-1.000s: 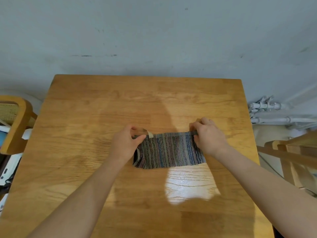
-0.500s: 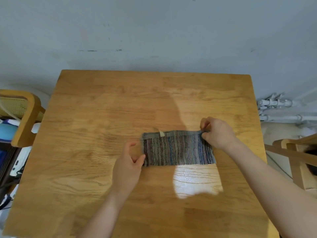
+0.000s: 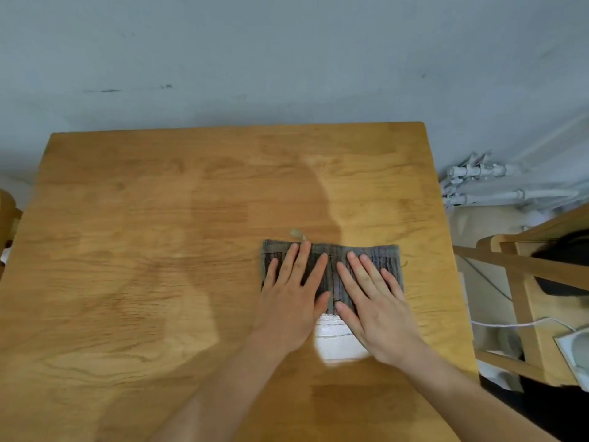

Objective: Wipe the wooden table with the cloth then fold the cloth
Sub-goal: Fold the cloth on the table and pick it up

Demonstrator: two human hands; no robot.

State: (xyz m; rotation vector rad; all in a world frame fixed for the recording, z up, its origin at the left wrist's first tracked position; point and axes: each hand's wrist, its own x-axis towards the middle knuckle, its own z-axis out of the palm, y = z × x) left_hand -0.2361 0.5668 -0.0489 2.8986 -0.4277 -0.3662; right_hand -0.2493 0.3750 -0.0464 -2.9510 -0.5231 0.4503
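On the wooden table point(image 3: 159, 234), left hand point(image 3: 291, 301) and right hand point(image 3: 376, 311) press straight-fingered on cloth point(image 3: 386, 258).

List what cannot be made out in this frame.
Head view: most of the cloth lies under the left hand and right hand; fold layers unclear.
Head view: motion blur smears the cloth's stripes.
Head view: the chair at the left is cut off by the frame edge.

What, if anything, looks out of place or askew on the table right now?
Nothing serious. The folded cloth lies flat on the table under the left hand and right hand, fingers straight. A pale tag pokes past its far edge. The bright patch near the wrists looks like glare, not a spill.
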